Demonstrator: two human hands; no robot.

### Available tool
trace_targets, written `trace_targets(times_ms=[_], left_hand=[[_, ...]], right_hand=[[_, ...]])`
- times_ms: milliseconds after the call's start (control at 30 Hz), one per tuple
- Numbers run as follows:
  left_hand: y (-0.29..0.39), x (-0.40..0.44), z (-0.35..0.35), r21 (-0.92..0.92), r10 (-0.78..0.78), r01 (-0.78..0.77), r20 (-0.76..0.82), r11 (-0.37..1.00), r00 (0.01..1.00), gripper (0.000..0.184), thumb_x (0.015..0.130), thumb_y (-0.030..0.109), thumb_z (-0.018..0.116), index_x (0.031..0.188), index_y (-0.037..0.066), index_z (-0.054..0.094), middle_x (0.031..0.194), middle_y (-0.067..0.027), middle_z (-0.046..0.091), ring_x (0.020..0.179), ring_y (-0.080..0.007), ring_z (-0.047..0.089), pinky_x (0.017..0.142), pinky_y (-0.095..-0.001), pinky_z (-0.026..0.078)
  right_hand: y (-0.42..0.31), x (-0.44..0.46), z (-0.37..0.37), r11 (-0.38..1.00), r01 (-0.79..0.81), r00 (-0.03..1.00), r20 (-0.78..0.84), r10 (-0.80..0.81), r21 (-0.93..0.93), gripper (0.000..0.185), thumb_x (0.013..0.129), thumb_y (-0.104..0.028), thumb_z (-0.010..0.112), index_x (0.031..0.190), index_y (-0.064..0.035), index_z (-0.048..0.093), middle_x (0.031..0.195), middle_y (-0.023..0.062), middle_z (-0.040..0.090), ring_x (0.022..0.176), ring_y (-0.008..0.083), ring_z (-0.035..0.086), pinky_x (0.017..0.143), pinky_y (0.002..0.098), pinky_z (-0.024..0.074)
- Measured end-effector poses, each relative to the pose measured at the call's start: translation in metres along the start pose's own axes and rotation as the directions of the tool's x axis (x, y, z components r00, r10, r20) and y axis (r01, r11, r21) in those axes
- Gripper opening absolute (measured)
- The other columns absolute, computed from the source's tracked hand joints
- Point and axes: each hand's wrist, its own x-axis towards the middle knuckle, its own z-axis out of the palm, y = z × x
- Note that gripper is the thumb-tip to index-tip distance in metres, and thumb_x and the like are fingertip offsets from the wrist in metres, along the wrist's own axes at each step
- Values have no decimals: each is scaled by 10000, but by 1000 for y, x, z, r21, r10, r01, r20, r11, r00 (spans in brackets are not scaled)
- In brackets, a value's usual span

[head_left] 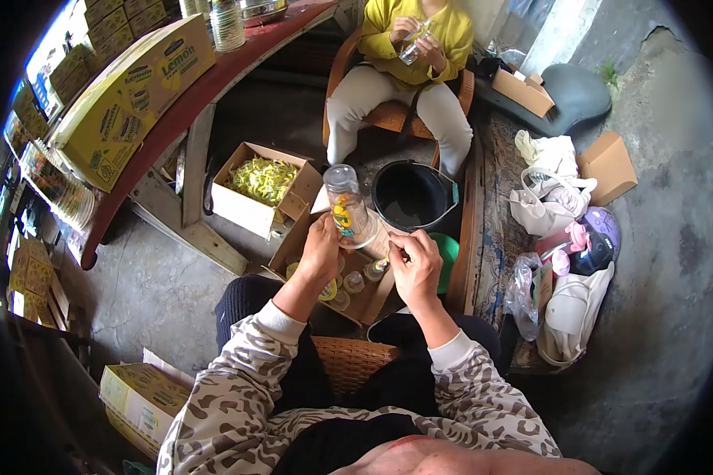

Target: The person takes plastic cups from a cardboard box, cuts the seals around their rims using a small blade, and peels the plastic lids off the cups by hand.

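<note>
My left hand (321,252) is closed around a clear plastic bottle (342,180) with a colourful yellow, green and blue label. The bottle is held tilted over an open cardboard box (363,307). Inside that box stand several small clear bottles (353,282) with yellow on them. To the right of the held bottle, my right hand (417,267) is raised with thumb and fingers pinched together. Whatever lies between those fingertips is too small to make out.
A carton of yellow-green strips (257,180) and a black bucket (410,194) stand ahead. Opposite sits a person (416,63) handling a clear item. A red-edged table (273,39) with a lemon carton (139,103) is left; bags and a purple helmet (602,237) lie right.
</note>
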Motion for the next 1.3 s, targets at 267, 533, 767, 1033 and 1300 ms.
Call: trace_targets(times_ms=[267, 533, 767, 1033, 1300], left_hand=[[-14, 7, 2, -57, 65, -79, -215, 995, 974, 300, 1079, 267, 330, 904, 79, 486, 772, 3, 484, 621, -112, 508, 588, -300, 539], [-18, 5, 6, 20, 87, -84, -186, 996, 979, 301, 1077, 272, 333, 895, 81, 478, 783, -12, 496, 650, -113, 516, 595, -297, 549], [-23, 5, 5, 83, 113, -98, -204, 992, 972, 295, 1077, 263, 337, 899, 80, 485, 780, -15, 517, 650, -111, 529, 586, -292, 540], [-32, 11, 2, 62, 148, -139, -198, 988, 969, 328, 1087, 300, 345, 940, 61, 518, 815, -25, 564, 671, -108, 555, 576, -280, 531], [-17, 5, 10, 212, 282, -237, -220, 948, 934, 354, 1092, 302, 347, 883, 61, 501, 710, 8, 504, 599, -75, 518, 537, -245, 513]], right_hand=[[-6, -5, 4, 981, 185, 983, -2, -185, -60, 196, 727, -23, 751, 900, -98, 696, 758, 33, 534, 694, 231, 556, 648, 375, 430], [-6, -5, 5, 967, 214, 977, 10, -215, -141, 198, 731, -32, 751, 914, -83, 697, 767, 45, 524, 710, 234, 553, 661, 383, 422], [-7, -5, 10, 970, 174, 984, 1, -176, -167, 194, 736, -18, 743, 916, -75, 694, 774, 52, 536, 719, 244, 565, 665, 391, 428], [-5, -7, 12, 976, 155, 988, -1, -157, -155, 212, 754, -42, 731, 957, -75, 681, 791, 58, 530, 739, 255, 567, 676, 398, 426], [-9, -5, 8, 976, 174, 984, 2, -176, -130, 197, 738, -44, 745, 925, -79, 694, 787, 50, 539, 732, 246, 574, 670, 384, 434]])
